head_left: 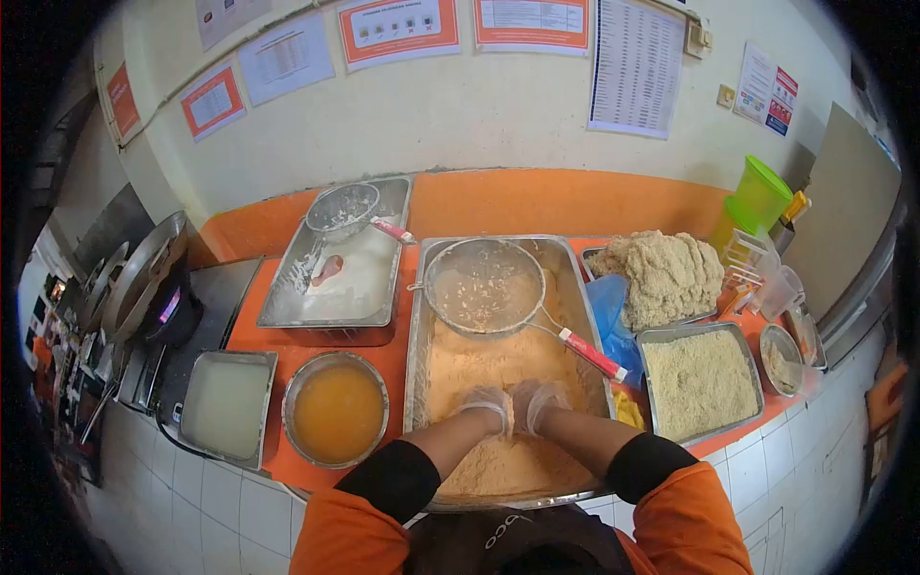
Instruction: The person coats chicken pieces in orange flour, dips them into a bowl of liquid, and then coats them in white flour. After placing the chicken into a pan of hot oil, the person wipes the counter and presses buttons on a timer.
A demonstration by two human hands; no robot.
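- Orange surface [244, 335]: everything set close, prob. for easy reach.
- L: bowl [384, 410] w/ orange liquid [337, 410].
- Ctr: tray [419, 364] w/ peach powder [470, 374]; sieve [484, 287] across far end, prob. clear of hands.
- L hand [489, 407], R hand [539, 402] gloved, in powder; fingers hidden, can't tell openness or grip.
- R: blue plastic [610, 307], partly hidden.

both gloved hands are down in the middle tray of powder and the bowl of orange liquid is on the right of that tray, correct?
Not the side: the head view shows the bowl of orange liquid to the left of the middle tray. The left hand and right hand are indeed down in that tray.
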